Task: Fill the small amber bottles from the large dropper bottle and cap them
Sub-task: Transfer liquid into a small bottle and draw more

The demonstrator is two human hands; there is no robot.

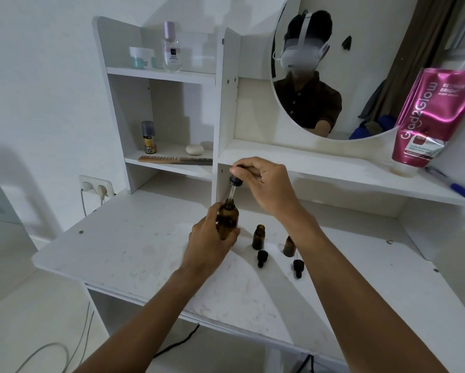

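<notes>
My left hand (208, 242) grips the large amber bottle (227, 218), held above the white desk (134, 254). Over it, my right hand (266, 184) pinches the black bulb of the dropper (232, 187), whose glass tube points down into the bottle's neck. Two small amber bottles stand uncapped to the right: one (258, 237) near the large bottle, the other (289, 246) partly hidden behind my right forearm. Two small black dropper caps (261, 258) (297, 267) lie on the desk in front of them.
Shelves rise behind the desk with a comb (175, 159), a small spray can (148, 137), a clear bottle (171, 48) and a jar (142, 57). A round mirror (360, 76), a pink tube (430, 117) and a pen (452, 184) sit at the right. A wall socket (95, 187) is at left.
</notes>
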